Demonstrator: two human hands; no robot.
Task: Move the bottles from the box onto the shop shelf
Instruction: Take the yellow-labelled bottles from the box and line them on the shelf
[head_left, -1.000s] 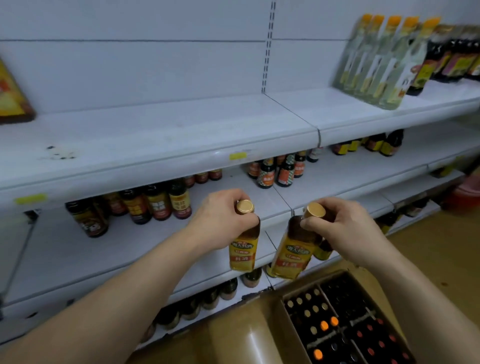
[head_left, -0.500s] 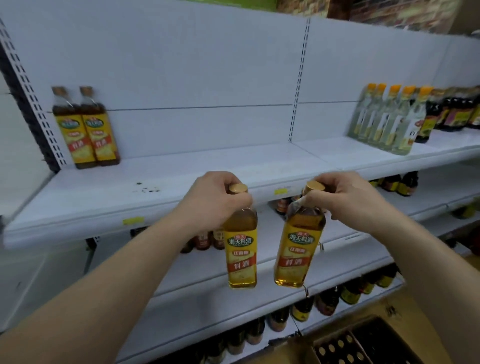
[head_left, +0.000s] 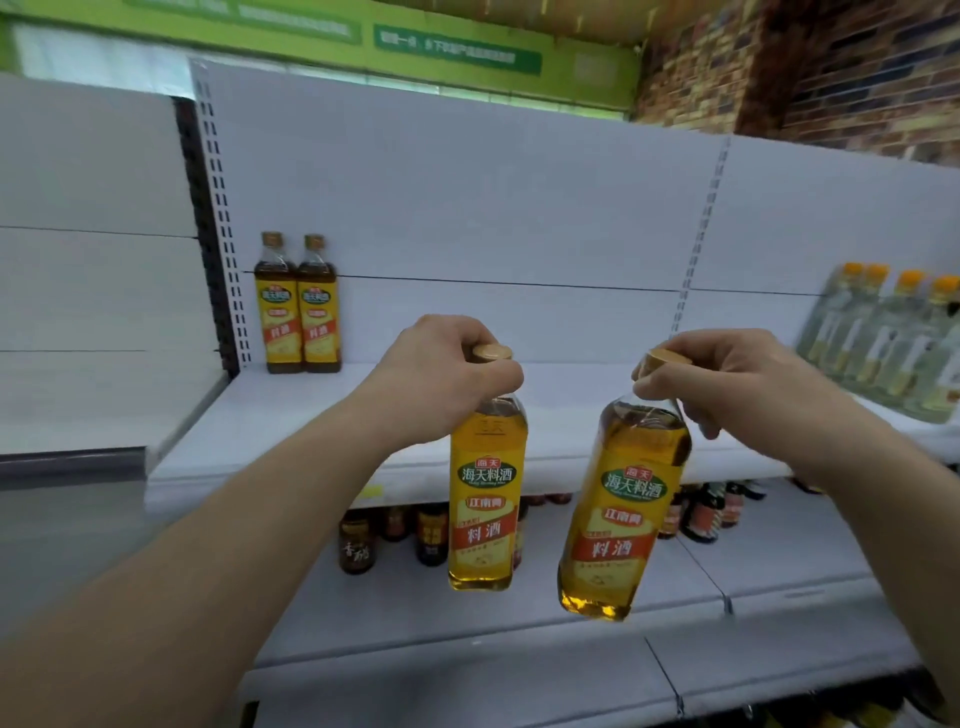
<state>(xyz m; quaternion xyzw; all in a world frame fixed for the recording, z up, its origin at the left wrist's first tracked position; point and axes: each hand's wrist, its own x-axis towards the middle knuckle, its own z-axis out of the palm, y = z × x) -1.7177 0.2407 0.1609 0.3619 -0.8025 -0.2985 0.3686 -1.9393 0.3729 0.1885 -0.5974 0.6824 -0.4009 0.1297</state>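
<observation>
My left hand (head_left: 441, 384) grips the neck of a yellow-labelled bottle of amber cooking wine (head_left: 485, 493), which hangs upright in front of the white top shelf (head_left: 291, 415). My right hand (head_left: 727, 384) holds a second, identical bottle (head_left: 621, 514) by its neck, tilted slightly left at the bottom. Both have gold caps. Two matching bottles (head_left: 298, 312) stand at the back left of that shelf. The box is out of view.
Clear bottles with orange caps (head_left: 883, 343) stand at the right of the top shelf. Small dark sauce bottles (head_left: 395, 535) line the shelf below, with more further right (head_left: 706, 512). A perforated upright (head_left: 223, 234) bounds the bay on the left.
Both hands have lifted their bottles from the box up to the level of the top shelf. The view has tilted upward, so the box has dropped out of sight.
</observation>
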